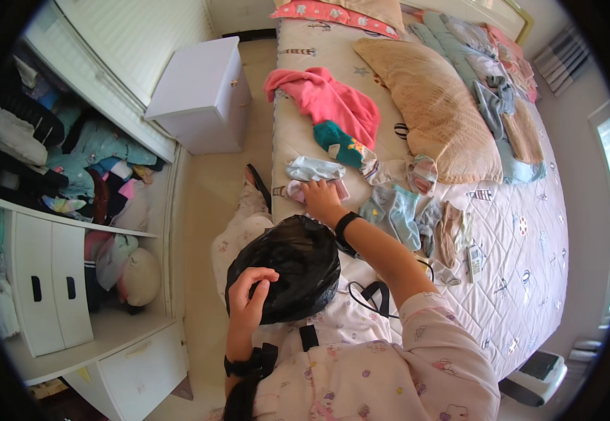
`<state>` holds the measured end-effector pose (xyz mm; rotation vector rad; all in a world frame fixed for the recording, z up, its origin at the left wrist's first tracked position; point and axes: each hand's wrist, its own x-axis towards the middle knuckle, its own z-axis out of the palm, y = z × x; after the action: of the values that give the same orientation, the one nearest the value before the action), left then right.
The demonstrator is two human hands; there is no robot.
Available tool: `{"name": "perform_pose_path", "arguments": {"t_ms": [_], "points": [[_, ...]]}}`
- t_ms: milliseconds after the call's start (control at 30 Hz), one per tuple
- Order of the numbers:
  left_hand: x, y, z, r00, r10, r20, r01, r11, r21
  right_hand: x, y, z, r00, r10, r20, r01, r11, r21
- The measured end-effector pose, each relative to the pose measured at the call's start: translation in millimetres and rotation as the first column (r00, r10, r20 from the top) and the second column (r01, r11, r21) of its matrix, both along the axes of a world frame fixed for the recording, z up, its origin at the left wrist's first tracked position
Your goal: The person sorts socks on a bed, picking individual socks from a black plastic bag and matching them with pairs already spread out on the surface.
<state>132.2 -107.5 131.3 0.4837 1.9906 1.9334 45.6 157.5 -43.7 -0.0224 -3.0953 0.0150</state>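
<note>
My right hand (321, 199) reaches across to the bed's near left edge and lies on a small folded pink cloth (296, 190), perhaps a sock. Its fingers are spread over the cloth and partly cover it. Just beyond lies a pale blue folded sock (314, 168). A black plastic bag (284, 266) rests on my lap, its mouth gathered into folds. At the bag's near left side, my left hand (250, 295) is raised with bent fingers and the thumb apart, holding nothing. What is inside the bag is hidden.
On the bed lie a pink garment (333, 105), a teal sock (336, 142), light blue socks (392, 210), brown socks (449, 228), a tan pillow (431, 112) and a remote control (474, 263). A white nightstand (203, 91) and an open wardrobe (59, 242) stand left.
</note>
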Motion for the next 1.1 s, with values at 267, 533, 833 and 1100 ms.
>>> {"name": "perform_pose_path", "arguments": {"t_ms": [267,533,833,1100], "points": [[9.7,-7.6,8.0,0.999,-0.003,0.049,0.002,1.000,0.005,-16.1,33.2,19.2,0.981,-0.176,0.085,0.190,0.762,-0.619],[-6.9,6.3,15.0,0.877,-0.349,0.331,0.262,0.923,0.282,38.6,77.2,86.5,0.954,-0.301,0.003,0.031,0.088,-0.996],[-4.2,37.4,18.8,0.529,-0.705,0.472,0.309,0.678,0.667,103.8,-9.3,248.7,0.928,0.144,-0.344,-0.364,0.550,-0.752],[0.6,23.6,33.4,0.818,-0.282,0.502,-0.110,0.780,0.616,123.8,-65.6,250.6,0.791,0.442,-0.423,-0.611,0.620,-0.493]]}}
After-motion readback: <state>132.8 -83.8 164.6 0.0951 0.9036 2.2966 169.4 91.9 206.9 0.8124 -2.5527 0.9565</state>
